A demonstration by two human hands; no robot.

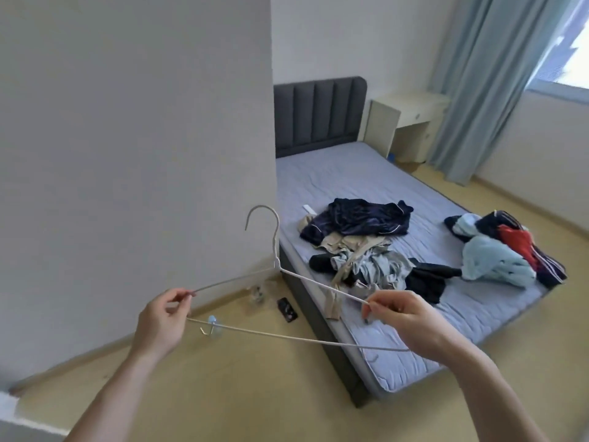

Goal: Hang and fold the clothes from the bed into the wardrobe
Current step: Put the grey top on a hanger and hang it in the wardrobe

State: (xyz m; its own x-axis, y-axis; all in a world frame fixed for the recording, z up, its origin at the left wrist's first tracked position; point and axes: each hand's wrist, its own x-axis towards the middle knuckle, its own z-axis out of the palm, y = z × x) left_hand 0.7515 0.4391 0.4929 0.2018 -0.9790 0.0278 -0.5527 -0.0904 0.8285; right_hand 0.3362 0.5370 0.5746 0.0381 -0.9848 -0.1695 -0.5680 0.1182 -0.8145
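At the lower centre of the frame, the thumb and forefinger of the left hand (162,317) pinch one shoulder tip of a thin white wire hanger (276,263), while the fingers of the right hand (404,317) curl round and pinch the other shoulder tip. Its hook points up toward the middle of the frame, and its bottom wire sags below both hands. A second hanger may be held along with it, but I cannot tell.

Beyond the hands, at centre right, the bed (350,173) carries the clothes in two heaps: a middle pile (360,247) of navy, beige and grey pieces, and a right-hand pile (506,247) of light blue, red and dark striped pieces near the mattress edge. No wardrobe shows.

Judging by this, the step in hand is readying a hanger, with no garment on it yet. The next move probably calls for freeing one hand, lifting a single piece from the nearer pile, and threading the hanger's shoulders into its neck.
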